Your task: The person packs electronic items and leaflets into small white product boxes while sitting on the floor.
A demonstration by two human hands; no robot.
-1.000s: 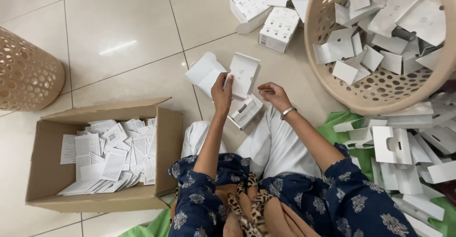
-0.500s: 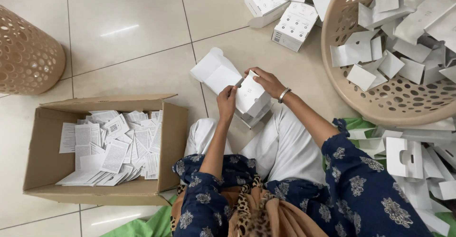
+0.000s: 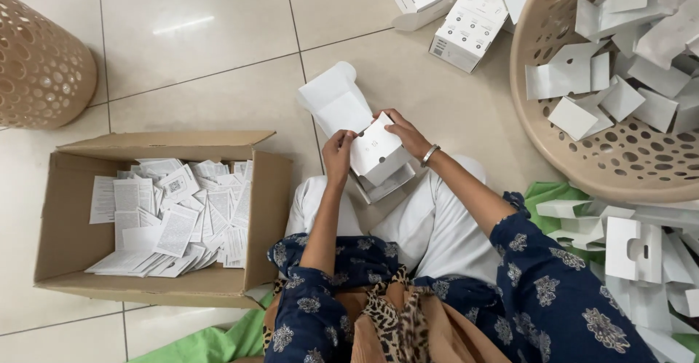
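Note:
A small white cardboard box (image 3: 364,126) with its lid flap folded back is held over my lap, in front of my knees. My left hand (image 3: 338,156) grips its near left side. My right hand (image 3: 405,131), with a metal bangle on the wrist, holds a white card insert (image 3: 376,150) at the box's open top. Both hands touch the box. A grey tray part (image 3: 386,184) shows under the insert.
An open brown carton (image 3: 65,246) full of printed leaflets stands on the left. A tan perforated basket (image 3: 582,163) with white card pieces sits at right, more card pieces (image 3: 633,250) below it. White boxes (image 3: 466,32) lie ahead. Another tan basket (image 3: 40,64) is far left.
The box's flaps were spread flat a second ago; my hands have since drawn the box nearer and brought the white insert up over its opening.

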